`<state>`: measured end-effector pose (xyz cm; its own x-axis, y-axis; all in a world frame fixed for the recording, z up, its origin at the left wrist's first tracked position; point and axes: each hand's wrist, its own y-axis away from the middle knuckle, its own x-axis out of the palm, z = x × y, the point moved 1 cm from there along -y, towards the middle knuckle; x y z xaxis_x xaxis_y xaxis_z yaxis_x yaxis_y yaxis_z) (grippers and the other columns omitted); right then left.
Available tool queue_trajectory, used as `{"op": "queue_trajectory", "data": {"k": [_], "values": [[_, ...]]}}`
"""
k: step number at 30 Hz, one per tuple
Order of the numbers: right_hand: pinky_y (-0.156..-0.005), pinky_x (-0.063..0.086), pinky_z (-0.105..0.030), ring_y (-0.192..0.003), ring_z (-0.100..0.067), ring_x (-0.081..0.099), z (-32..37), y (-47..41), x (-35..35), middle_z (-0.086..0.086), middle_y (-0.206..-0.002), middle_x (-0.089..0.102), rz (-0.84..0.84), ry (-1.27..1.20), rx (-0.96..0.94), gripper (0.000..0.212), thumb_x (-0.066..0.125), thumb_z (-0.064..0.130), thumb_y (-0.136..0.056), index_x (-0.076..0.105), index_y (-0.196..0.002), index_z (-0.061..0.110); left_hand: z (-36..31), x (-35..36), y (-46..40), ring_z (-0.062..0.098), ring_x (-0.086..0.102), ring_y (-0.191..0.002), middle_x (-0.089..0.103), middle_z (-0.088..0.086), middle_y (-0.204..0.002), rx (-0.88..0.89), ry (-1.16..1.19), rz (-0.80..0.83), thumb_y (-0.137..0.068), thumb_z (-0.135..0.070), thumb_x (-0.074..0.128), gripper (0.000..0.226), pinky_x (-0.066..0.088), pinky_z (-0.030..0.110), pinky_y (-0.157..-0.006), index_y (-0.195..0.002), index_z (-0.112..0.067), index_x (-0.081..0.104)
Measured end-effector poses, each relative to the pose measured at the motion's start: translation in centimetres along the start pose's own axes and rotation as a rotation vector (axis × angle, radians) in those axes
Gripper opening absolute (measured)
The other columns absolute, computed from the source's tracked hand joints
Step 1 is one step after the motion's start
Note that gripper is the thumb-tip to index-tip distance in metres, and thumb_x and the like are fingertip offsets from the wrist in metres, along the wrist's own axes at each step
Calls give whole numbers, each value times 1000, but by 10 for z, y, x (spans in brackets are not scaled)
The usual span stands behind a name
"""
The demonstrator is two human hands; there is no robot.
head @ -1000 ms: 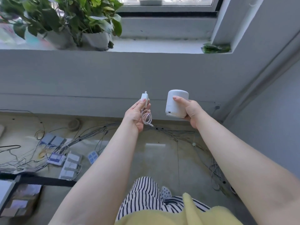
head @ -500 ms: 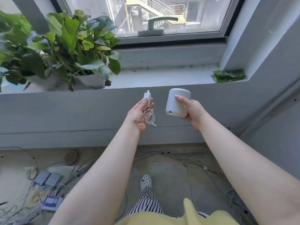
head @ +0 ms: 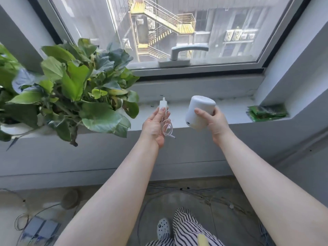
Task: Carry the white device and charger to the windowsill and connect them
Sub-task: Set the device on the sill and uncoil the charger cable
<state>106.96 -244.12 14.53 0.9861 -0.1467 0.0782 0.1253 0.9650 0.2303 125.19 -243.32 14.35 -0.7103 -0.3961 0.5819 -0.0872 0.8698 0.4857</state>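
My right hand (head: 214, 121) grips the white device (head: 198, 112), a small rounded cylinder tilted away from me, with a small port near its lower end facing me. My left hand (head: 156, 128) holds the white charger (head: 163, 104) upright between thumb and fingers, and its thin white cable (head: 168, 129) hangs coiled below the palm. Both hands hover at the front edge of the grey windowsill (head: 230, 110), the device and charger apart from each other.
Leafy potted plants (head: 74, 93) fill the sill's left part, leaves reaching close to my left hand. Green packets (head: 266, 112) lie at the sill's right end. A window handle (head: 184, 52) sits behind. Cables and power strips (head: 39, 228) litter the floor.
The view has risen from floor and wall up to the window. Both hands, still holding their items, are now level with the sill's front edge, nearer to it than before.
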Motion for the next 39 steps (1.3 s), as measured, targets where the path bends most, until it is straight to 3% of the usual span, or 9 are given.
{"op": "queue_trajectory", "data": {"k": [3, 6, 15, 18, 22, 30, 39], "values": [[-64, 46, -17, -89, -5, 60, -1, -19, 2, 7, -106, 62, 12, 65, -49, 65, 82, 24, -66, 50, -122, 19, -5, 2, -14, 3, 70, -72, 75, -7, -75, 3, 8, -25, -85, -16, 65, 48, 53, 17, -58, -132, -11, 54], [-65, 47, -13, -92, -5, 60, -4, -37, -1, 6, -109, 61, 21, 113, -70, 63, 84, 17, -67, 49, -119, 20, -7, 5, -26, 2, 70, -74, 75, -9, -74, -11, 9, -32, -85, -17, 65, 50, 53, 17, -60, -133, -11, 54], [-86, 50, -27, -112, -22, 61, -19, -73, -13, -4, -123, 63, 37, 139, -87, 71, 85, 10, -65, 48, -126, 18, -5, 14, -49, 9, 66, -90, 75, -6, -80, -30, 52, -49, -86, -15, 63, 46, 54, 17, -62, -132, -11, 56], [-82, 48, -23, -112, -19, 60, -20, -77, -11, -3, -126, 61, 48, 132, -92, 73, 84, 8, -65, 48, -126, 21, -6, 17, -52, 8, 66, -90, 75, -6, -80, -29, 53, -51, -87, -15, 63, 44, 53, 18, -67, -130, -12, 56], [-81, 46, -19, -114, -18, 59, -23, -80, -9, -2, -128, 59, 69, 137, -112, 75, 84, 5, -63, 46, -124, 24, -7, 19, -56, 9, 67, -88, 76, -7, -75, -28, 61, -63, -86, -14, 63, 44, 54, 17, -61, -130, -12, 56], [-76, 48, -11, -110, -13, 57, -28, -82, -14, -2, -128, 58, 80, 158, -133, 75, 84, 1, -62, 46, -121, 26, -6, 23, -56, 9, 66, -90, 69, -1, -97, -32, 66, -77, -87, -15, 63, 47, 54, 17, -63, -133, -12, 54], [-84, 47, -18, -118, -19, 56, -30, -81, -17, -2, -130, 56, 83, 156, -138, 77, 83, 0, -62, 44, -123, 25, -7, 22, -51, 10, 66, -89, 72, -1, -90, -41, 78, -76, -87, -15, 62, 44, 55, 17, -64, -131, -12, 55]]}}
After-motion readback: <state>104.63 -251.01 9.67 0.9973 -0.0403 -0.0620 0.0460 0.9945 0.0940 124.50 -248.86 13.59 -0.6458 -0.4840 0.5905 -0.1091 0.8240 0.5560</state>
